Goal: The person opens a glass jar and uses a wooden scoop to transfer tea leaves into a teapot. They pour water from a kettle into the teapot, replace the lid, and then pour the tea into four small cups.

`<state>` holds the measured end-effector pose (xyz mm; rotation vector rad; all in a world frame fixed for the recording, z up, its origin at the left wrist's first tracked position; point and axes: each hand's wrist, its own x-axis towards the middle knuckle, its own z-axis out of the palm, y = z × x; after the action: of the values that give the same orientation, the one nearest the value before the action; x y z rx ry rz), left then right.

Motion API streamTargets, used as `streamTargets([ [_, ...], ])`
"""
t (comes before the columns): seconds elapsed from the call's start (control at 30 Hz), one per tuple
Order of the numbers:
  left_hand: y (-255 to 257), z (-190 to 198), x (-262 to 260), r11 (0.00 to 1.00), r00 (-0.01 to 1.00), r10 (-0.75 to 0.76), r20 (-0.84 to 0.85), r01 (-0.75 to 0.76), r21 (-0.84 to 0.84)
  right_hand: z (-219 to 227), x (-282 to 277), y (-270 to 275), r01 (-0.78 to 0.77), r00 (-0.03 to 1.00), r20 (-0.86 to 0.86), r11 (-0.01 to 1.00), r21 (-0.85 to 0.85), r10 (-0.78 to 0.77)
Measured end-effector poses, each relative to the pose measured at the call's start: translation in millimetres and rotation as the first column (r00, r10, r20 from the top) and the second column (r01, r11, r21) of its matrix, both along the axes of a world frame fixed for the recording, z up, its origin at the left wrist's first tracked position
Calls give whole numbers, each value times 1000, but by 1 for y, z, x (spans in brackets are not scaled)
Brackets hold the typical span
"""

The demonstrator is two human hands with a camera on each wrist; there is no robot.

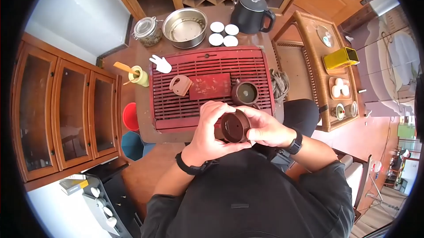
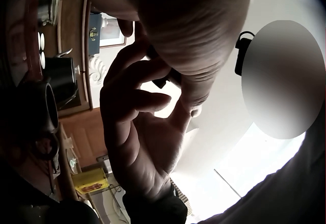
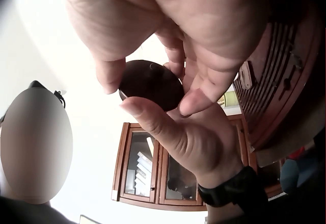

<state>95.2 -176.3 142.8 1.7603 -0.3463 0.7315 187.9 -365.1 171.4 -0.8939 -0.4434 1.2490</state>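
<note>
Over the near edge of the red slatted tea tray (image 1: pixel 185 123), both hands hold a small round dark brown clay vessel (image 1: pixel 234 127), its open side facing up. My left hand (image 1: pixel 207 129) grips it from the left, fingers around its far side and thumb along the near side. From the right, my right hand (image 1: pixel 270 131) pinches its wall, thumb at the rim. In the right wrist view the vessel (image 3: pixel 151 85) shows as a dark disc between the fingers of both hands. A brown clay pot (image 1: pixel 246 93) with liquid stands on the tray just beyond.
A red rectangular plate (image 1: pixel 211 86), a light brown clay piece (image 1: pixel 180 86) and a white hand-shaped ornament (image 1: pixel 161 64) lie on the tray. Behind stand a glass jar (image 1: pixel 148 32), a steel bowl (image 1: pixel 185 28), several white cups (image 1: pixel 216 39) and a black kettle (image 1: pixel 252 13). A rattan cart (image 1: pixel 313 30) stands right.
</note>
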Motion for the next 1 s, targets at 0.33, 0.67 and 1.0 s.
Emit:
streamTargets([
  [0.33, 10, -10, 1, 982, 999, 19, -44, -11, 187, 19, 22, 5, 261, 523, 851, 960, -105, -49],
  [0.67, 73, -32, -25, 931, 932, 340, -127, -353, -92, 19, 68, 1, 394, 23, 956, 876, -277, 292],
  [1.0, 103, -61, -70, 782, 780, 569, -259, -611, -120, 11, 74, 16, 394, -54, 915, 850, -349, 401],
])
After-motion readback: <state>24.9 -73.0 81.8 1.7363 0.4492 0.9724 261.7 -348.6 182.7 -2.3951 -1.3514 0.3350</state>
